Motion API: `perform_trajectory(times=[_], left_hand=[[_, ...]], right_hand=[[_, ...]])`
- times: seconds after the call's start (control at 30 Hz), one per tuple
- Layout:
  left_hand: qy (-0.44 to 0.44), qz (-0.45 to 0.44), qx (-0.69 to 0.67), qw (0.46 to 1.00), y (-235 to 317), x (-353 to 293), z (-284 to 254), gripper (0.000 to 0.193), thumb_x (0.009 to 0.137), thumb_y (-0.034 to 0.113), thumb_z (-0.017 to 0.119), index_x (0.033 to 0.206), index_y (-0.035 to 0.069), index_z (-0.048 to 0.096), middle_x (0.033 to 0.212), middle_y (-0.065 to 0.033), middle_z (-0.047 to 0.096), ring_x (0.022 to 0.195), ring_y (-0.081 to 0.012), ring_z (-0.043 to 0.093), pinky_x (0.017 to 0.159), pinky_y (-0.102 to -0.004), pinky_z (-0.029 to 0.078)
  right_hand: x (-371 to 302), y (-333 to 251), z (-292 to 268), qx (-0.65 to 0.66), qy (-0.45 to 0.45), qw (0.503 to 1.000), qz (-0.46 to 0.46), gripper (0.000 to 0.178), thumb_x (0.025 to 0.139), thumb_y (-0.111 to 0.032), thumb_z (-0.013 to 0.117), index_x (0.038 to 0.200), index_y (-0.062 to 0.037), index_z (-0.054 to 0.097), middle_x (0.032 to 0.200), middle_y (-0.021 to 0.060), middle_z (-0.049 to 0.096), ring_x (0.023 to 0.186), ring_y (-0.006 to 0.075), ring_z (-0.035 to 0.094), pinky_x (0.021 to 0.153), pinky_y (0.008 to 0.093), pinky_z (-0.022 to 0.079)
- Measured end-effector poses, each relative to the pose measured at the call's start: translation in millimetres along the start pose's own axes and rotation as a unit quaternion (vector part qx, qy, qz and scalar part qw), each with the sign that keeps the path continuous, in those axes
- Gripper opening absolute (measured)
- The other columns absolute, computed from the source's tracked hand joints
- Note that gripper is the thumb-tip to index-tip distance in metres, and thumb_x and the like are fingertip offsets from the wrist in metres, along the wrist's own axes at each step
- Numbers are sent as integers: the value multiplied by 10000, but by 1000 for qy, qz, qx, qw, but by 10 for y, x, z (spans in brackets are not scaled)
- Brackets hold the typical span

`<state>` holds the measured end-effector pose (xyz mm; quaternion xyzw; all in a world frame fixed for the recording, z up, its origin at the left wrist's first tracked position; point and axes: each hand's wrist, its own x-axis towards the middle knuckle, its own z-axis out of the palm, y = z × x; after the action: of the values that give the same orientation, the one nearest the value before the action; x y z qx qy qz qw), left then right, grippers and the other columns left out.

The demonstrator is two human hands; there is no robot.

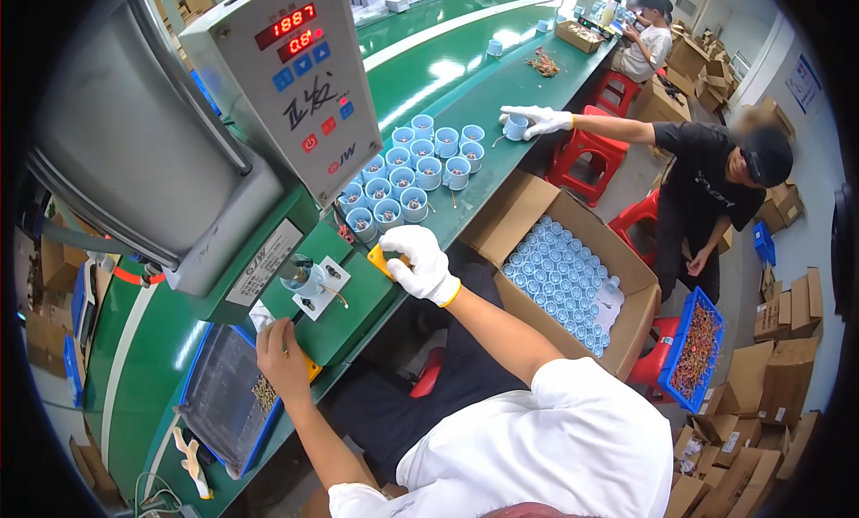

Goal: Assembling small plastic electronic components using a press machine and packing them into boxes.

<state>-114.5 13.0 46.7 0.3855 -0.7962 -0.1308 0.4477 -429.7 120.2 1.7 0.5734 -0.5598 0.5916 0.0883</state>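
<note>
A green bench press (268,259) with a control box (286,80) stands in front of me. Under its head, a light-blue plastic cup (307,279) sits on a white metal fixture plate (324,291), a thin wire trailing from it. My bare left hand (284,361) is at the near-left corner of the press base, fingers apart, beside a yellow block (313,369). My white-gloved right hand (420,260) has its fingers curled over another yellow block (379,262) at the base's right side. Beyond it stand many blue cups (398,160) with metal parts inside.
A blue tray (215,393) holds small brass-coloured parts; a glove (191,464) lies beside it. Right of the bench is an open carton (626,339) of blue cups. A co-worker's gloved hand (537,121) touches a cup (515,127). Red stools and a blue bin (677,375) stand nearby.
</note>
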Motion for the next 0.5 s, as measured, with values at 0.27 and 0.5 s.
perform_trajectory(times=[0.27,0.5], left_hand=[[-5,-132,-60,989,-109,-127,-120,146,959,51,818,1074,-36,799,1011,-158,819,894,-250,780,853,-369,591],[-25,-50,-109,992,212,203,-164,116,922,19,835,1005,-35,776,939,-109,734,817,-220,707,807,-321,552]], right_hand=[[9,-7,97,30,0,999,-21,267,838,-117,739,1102,-74,737,1089,147,760,1034,400,728,948,499,567],[-13,136,75,-8,5,1000,-28,328,817,-102,773,1142,-64,753,1145,171,766,1061,405,728,967,496,575]])
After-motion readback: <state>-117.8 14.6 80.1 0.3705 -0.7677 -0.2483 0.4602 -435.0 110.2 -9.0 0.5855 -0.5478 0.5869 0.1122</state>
